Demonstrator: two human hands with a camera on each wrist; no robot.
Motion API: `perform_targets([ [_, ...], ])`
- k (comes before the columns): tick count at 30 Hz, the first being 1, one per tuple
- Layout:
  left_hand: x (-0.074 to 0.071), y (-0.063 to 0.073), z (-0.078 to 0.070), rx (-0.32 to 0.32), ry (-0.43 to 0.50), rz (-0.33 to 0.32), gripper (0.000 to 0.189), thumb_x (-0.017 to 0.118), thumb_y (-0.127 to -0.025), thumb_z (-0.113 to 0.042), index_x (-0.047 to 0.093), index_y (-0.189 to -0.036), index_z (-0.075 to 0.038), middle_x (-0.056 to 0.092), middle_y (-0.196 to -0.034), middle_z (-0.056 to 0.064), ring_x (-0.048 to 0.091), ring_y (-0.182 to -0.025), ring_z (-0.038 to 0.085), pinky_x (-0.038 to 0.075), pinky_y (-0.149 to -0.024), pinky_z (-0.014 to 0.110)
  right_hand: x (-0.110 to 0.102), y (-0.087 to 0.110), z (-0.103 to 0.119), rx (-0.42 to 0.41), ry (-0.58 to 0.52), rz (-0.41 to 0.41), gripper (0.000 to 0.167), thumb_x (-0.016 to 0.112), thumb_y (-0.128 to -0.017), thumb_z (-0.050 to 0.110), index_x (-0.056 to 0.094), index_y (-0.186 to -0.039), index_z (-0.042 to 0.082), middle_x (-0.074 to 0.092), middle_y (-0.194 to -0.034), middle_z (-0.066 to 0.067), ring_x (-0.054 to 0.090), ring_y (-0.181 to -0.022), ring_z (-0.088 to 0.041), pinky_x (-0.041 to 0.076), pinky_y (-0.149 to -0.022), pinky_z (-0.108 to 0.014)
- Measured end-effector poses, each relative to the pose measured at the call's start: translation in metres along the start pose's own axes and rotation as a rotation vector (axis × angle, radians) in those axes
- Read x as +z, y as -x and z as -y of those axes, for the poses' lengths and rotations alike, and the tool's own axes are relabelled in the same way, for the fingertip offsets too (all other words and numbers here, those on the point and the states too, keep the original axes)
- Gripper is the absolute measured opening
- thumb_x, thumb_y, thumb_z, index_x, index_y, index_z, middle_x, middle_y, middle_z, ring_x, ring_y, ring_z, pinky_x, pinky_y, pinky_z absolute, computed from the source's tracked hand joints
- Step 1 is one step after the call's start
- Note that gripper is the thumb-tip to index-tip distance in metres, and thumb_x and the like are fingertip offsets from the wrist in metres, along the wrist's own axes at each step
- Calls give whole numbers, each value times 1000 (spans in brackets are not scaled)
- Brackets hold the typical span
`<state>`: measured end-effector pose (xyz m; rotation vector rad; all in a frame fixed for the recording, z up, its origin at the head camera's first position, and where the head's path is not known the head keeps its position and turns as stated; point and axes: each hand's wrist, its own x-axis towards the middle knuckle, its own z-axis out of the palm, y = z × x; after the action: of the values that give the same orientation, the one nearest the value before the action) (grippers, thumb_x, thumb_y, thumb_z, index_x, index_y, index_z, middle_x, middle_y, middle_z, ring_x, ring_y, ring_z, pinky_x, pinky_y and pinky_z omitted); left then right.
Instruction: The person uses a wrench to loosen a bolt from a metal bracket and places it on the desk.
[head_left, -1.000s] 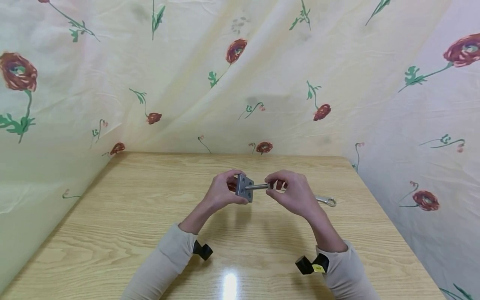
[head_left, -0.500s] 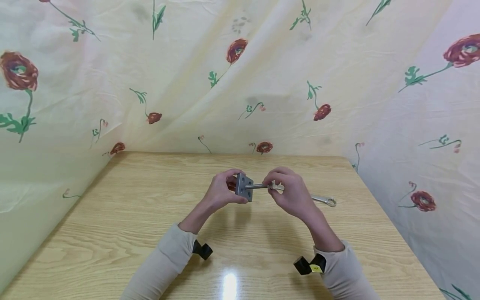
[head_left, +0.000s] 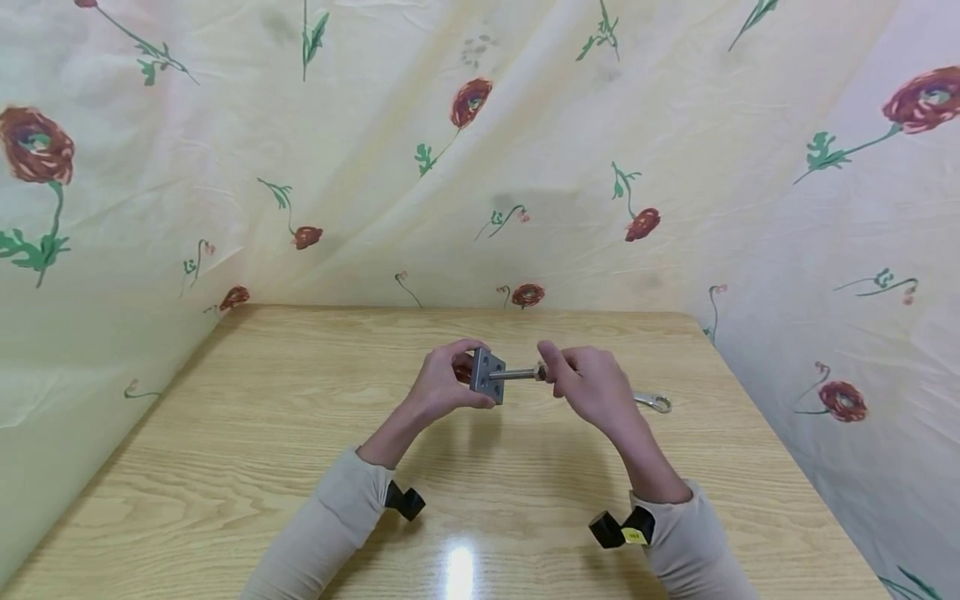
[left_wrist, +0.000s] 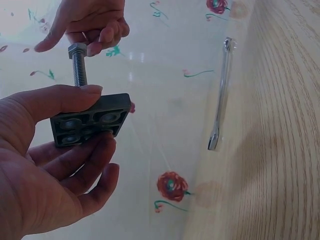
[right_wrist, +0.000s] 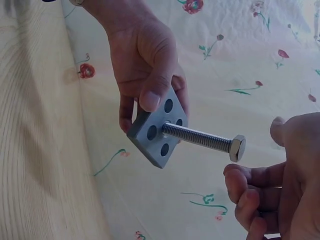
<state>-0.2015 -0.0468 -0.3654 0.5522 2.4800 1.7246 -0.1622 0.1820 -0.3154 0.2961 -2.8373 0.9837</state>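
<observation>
My left hand (head_left: 444,379) grips the edges of a square grey plate (right_wrist: 156,141) between thumb and fingers, holding it above the table. Several round holes pierce the plate, and its rear face (left_wrist: 92,120) is ribbed and hollowed. A long hex bolt (right_wrist: 200,138) sticks out from the middle of the plate toward the right, its threads showing. Close to the hex head is my right hand (right_wrist: 295,185), its thumb raised apart from loosely bent fingers. In the right wrist view a small gap shows between those fingertips and the bolt head.
A silver wrench (left_wrist: 221,95) lies on the wooden table (head_left: 300,433) behind my right hand, partly hidden by it in the head view. Flower-print cloth (head_left: 375,167) hangs along the table's back and sides. Each sleeve carries a black wrist camera.
My right fingers, which were pinching the bolt's head end, have come off it, and the thumb has swung up. My left hand and the plate have stayed in place.
</observation>
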Motion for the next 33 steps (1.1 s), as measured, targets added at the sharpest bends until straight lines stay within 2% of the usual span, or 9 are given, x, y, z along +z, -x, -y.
perform_targets([
  [3,1,0,0,-4,-3,0,70,89,-65,1,62,-129,-8,73,-105,16,65,-88,21,58,-87,38,2,0,0,17,6,38,63,42,-102,59,70,-71,11,66,-62,-5,54,-52,-15,38,-49,-30],
  [9,1,1,0,-1,-12,-5,70,89,-65,0,62,-129,-9,73,-104,15,65,-88,21,58,-87,38,6,0,3,24,12,61,56,51,-99,55,66,-65,13,63,-57,-4,48,-48,-16,36,-47,-29],
  [17,0,0,0,10,-7,-3,69,89,-65,0,62,-128,-10,73,-104,15,65,-89,21,57,-90,41,4,0,3,-27,-7,46,45,59,-98,46,69,-75,9,66,-65,-7,47,-51,-15,37,-49,-28],
  [25,0,0,0,7,-7,2,70,89,-66,-1,61,-131,-9,72,-105,16,64,-91,21,57,-92,42,1,0,1,-99,-16,32,25,70,-94,33,76,-91,8,69,-72,-3,52,-59,-12,43,-54,-26],
  [33,0,0,0,0,9,-2,70,89,-66,-1,61,-130,-9,73,-106,16,65,-92,21,57,-93,44,1,0,1,-202,19,-22,12,78,-86,21,76,-90,10,70,-75,-1,55,-64,-10,43,-57,-23],
])
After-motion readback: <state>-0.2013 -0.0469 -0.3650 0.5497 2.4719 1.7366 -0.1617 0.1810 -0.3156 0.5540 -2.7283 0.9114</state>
